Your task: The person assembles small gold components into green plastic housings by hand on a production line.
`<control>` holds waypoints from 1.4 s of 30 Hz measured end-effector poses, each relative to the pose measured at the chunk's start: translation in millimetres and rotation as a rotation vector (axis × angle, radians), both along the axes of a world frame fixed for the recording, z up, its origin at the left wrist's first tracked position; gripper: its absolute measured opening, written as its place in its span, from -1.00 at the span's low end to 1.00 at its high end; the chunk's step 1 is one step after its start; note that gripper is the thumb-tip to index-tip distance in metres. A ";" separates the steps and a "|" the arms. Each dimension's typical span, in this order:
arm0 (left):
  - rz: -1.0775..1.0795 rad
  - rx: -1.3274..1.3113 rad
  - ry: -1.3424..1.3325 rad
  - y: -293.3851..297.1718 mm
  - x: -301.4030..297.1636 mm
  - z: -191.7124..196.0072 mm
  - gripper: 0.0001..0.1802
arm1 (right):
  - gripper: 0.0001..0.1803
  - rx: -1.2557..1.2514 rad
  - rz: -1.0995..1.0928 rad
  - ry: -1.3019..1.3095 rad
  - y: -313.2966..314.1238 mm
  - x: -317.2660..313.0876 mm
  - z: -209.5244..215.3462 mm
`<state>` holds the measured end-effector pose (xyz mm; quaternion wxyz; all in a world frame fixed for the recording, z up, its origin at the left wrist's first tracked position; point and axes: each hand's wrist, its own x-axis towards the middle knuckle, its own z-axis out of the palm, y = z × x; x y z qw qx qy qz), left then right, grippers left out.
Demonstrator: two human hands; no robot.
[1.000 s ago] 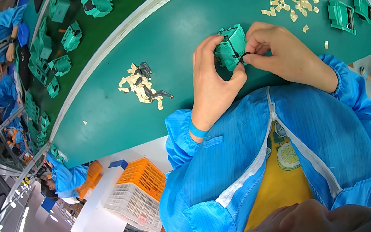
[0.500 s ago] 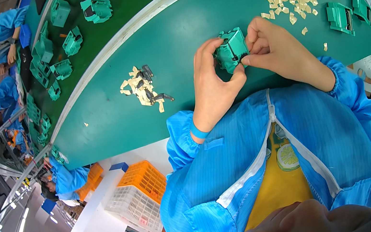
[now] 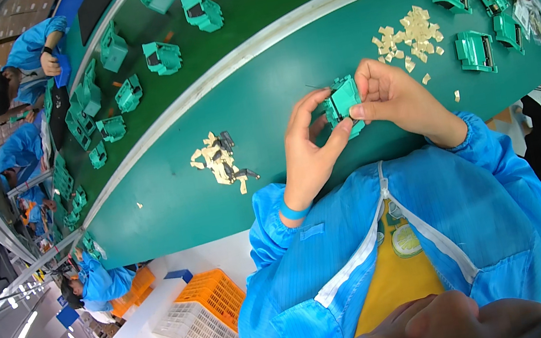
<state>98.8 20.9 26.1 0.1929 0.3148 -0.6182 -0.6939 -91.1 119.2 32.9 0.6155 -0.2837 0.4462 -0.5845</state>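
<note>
Between my two hands is a small green plastic housing (image 3: pixel 345 96) with a dark strip along its left part. My left hand (image 3: pixel 307 152) grips it from the left, its thumb at the lower edge and its fingers curled behind. From the right, my right hand (image 3: pixel 401 102) pinches it, the thumb pressed on the lower right corner and the fingers bent by the upper right side. A thin dark wire or thread sticks out at the housing's upper left. Left of my hands lies a pile of cream tape pieces (image 3: pixel 216 160) mixed with small black parts (image 3: pixel 227 140).
More cream pieces (image 3: pixel 415 33) are scattered at the back right, beside several green housings (image 3: pixel 475 51) and clear plastic bags (image 3: pixel 534 21). Beyond a pale rail (image 3: pixel 250 41), a conveyor carries more housings (image 3: pixel 162 57). Co-workers in blue (image 3: pixel 39 46) sit at left; crates (image 3: pixel 197 329) stand below the table.
The view has shifted, so the table sits lower in it. The housing has been tilted in my hands, and my right thumb now lies further over its front corner.
</note>
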 end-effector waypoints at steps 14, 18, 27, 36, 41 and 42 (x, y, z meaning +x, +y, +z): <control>0.101 -0.875 -0.003 3.1 -3.5 15.6 -0.25 | -0.52 0.047 -0.102 0.478 -80.3 -49.6 2.9; 0.051 -0.767 -0.052 13.4 24.6 15.2 -0.58 | -0.28 0.100 -0.324 0.519 -167.7 -113.1 -32.6; 0.487 -0.671 -0.680 -7.1 153.5 -5.6 -0.83 | -0.29 0.205 -0.261 1.167 -202.2 -152.4 -46.6; 0.363 -0.827 -0.680 -39.1 153.9 -26.5 -0.63 | -0.78 -0.132 -0.034 1.016 -73.6 -7.3 -10.5; 0.334 -0.886 -0.591 -43.6 139.8 -35.5 -0.61 | -0.79 -0.067 0.082 0.977 -57.8 35.2 -15.8; 0.332 -0.889 -0.587 -44.6 137.7 -36.6 -0.61 | -0.79 -0.067 0.077 0.979 -55.9 38.6 -16.7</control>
